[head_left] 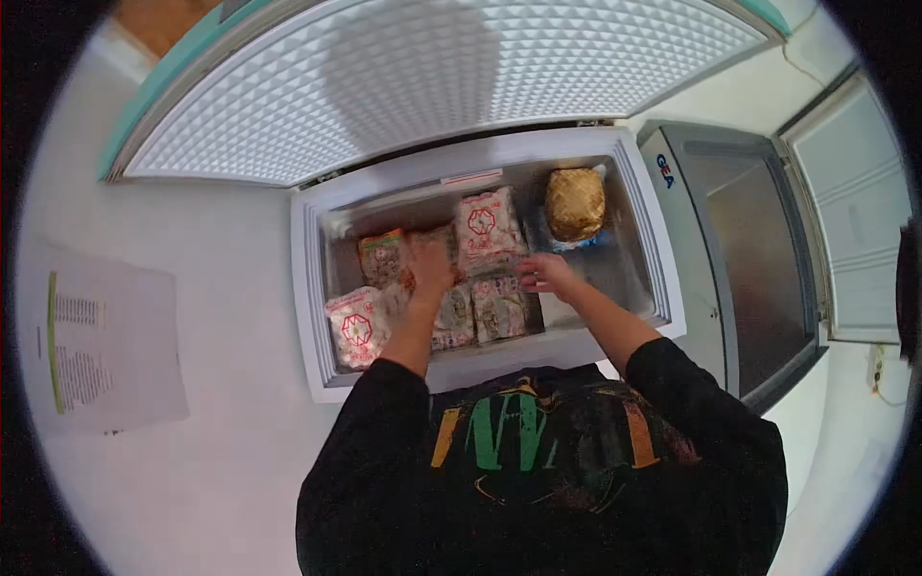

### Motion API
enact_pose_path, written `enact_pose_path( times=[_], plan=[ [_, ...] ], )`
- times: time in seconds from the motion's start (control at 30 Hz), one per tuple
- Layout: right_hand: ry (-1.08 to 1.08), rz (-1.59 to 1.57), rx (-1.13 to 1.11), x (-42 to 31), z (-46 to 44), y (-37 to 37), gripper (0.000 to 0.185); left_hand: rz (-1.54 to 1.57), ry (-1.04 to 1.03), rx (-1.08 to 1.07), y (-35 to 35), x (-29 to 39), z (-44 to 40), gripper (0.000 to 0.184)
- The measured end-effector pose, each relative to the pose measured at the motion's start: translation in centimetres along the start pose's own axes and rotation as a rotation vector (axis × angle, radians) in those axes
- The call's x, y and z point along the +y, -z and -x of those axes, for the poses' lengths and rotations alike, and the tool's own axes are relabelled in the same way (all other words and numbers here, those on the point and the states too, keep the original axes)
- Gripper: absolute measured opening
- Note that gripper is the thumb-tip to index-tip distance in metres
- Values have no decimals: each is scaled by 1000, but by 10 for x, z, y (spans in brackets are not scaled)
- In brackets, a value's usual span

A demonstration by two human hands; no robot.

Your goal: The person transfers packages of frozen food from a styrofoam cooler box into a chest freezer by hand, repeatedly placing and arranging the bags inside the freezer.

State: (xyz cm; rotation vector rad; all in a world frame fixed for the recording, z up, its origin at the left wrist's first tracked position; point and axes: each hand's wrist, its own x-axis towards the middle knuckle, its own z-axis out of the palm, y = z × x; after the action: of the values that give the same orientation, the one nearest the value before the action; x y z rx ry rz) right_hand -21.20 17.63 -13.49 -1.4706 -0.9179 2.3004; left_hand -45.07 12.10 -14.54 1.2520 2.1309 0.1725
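Both arms reach into a chest freezer with its lid up. My left hand is over the packs in the middle-left; its fingers are blurred, so any grip on a pack cannot be made out. My right hand is open, fingers apart, beside the right edge of a white bag with a red logo. Another white bag with a red logo lies at the front left. An orange-edged pack sits behind it. Printed clear packs lie along the front.
A gold-wrapped bundle rests at the freezer's back right. The raised lid stands behind. To the right is a second grey freezer with its door open. A printed sheet is at the left.
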Motion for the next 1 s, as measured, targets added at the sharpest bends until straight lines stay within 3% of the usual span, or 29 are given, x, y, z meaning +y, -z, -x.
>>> enact_pose_path(
  times=[0.07,0.1,0.13,0.23,0.3,0.37,0.43,0.5,0.57,0.63,0.7,0.73,0.8,0.83,0.9,1.0],
  plan=[
    [36,108,124,31,-4,26,28,-326,-403,97,-34,-8,-23,62],
    [66,230,238,42,1,28,25,-368,-274,2,-43,1,-29,66],
    [66,216,249,49,2,30,25,-376,-288,-5,-48,5,-41,66],
    [82,131,174,72,25,35,21,-26,-226,-86,-103,-3,-101,64],
    [298,245,50,97,27,42,21,-50,-214,-110,-110,3,-111,62],
    [340,246,65,98,25,36,18,-173,-212,-110,-109,-3,-128,59],
    [357,236,175,84,33,26,16,-257,-260,-146,-107,1,-141,57],
    [306,557,239,64,43,30,17,-314,-305,-170,-107,11,-145,55],
    [459,585,334,74,32,44,17,-294,-348,-199,-108,20,-147,53],
    [547,484,348,63,35,46,18,-63,-316,-302,-98,33,-148,52],
    [518,577,354,50,45,51,21,327,-172,-467,-82,52,-138,50],
    [510,535,415,53,55,54,21,516,-102,-561,-69,66,-125,49],
    [580,206,292,61,76,58,19,814,35,-712,-39,95,-97,47],
    [588,172,339,67,89,62,19,897,32,-751,-25,110,-81,46],
    [473,-302,218,80,119,70,17,1042,-26,-798,2,142,-46,44],
    [455,-590,291,93,178,104,16,1134,-159,-827,25,210,11,34]
  ],
)
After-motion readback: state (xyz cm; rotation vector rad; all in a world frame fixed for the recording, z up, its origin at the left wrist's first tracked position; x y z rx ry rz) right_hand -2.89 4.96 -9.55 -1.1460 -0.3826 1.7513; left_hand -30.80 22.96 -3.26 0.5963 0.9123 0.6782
